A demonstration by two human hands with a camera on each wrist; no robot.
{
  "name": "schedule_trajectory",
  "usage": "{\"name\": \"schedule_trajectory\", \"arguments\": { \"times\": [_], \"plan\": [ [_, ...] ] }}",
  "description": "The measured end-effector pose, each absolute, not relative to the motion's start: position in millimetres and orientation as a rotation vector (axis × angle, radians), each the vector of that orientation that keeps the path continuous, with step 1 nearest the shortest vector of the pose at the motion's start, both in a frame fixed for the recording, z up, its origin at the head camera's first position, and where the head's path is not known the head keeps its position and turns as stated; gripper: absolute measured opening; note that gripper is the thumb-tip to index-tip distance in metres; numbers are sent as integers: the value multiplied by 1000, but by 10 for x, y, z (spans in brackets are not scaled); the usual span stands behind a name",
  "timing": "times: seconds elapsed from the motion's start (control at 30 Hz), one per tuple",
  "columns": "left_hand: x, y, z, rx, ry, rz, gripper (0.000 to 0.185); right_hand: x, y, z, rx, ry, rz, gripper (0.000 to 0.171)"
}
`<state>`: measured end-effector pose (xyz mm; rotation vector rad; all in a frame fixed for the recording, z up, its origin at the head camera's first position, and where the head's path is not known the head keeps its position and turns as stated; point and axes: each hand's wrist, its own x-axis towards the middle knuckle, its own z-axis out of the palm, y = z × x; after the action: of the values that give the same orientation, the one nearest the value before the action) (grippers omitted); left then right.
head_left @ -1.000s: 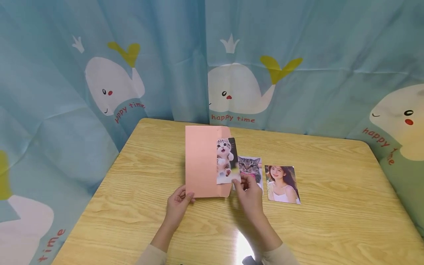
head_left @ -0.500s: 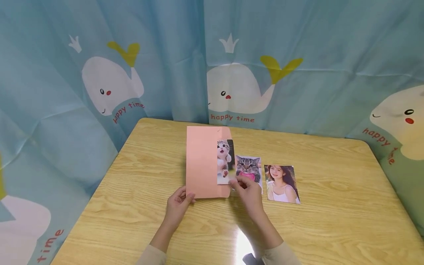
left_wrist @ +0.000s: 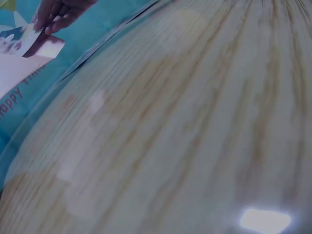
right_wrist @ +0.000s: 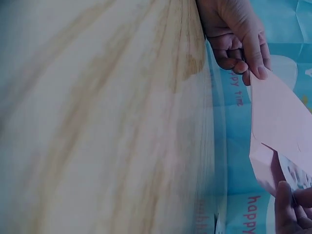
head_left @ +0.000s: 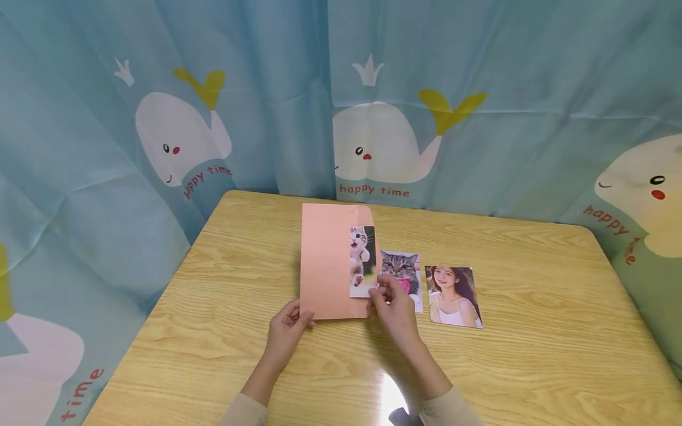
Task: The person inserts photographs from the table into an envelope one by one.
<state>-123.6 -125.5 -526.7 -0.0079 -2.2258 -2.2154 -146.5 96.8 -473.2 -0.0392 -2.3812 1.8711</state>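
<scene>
A pink envelope [head_left: 325,260] is held up over the wooden table [head_left: 533,355], its open side to the right. My left hand [head_left: 298,318] pinches its lower left corner; the right wrist view shows that hand [right_wrist: 241,53] gripping the envelope's edge [right_wrist: 282,117]. A kitten photo [head_left: 362,260] sticks partly out of the envelope's opening. My right hand [head_left: 379,291] pinches that photo's lower right corner. In the left wrist view, the right hand [left_wrist: 56,13] holds the photo [left_wrist: 22,39] at the top left.
Two more photos lie flat on the table to the right: a tabby cat photo [head_left: 402,267], partly behind my right hand, and a portrait photo [head_left: 454,296]. A blue whale-print curtain [head_left: 479,71] hangs behind and beside the table.
The kitten photo has slid left, deeper into the envelope, with my right hand following it. More of the tabby cat photo shows. The left hand has stayed put.
</scene>
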Motion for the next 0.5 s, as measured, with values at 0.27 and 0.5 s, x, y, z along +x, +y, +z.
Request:
{"name": "schedule_trajectory", "arguments": {
  "times": [0.27,0.5],
  "plan": [
    [-1237,-1253,-5281,-69,-2220,-2161,27,-1453,844,-4735,7,-2254,1902,30],
    [-1235,-1258,-5278,-87,-2205,-2175,27,-1474,765,-4694,-26,-2238,2034,34]
  ]
}}
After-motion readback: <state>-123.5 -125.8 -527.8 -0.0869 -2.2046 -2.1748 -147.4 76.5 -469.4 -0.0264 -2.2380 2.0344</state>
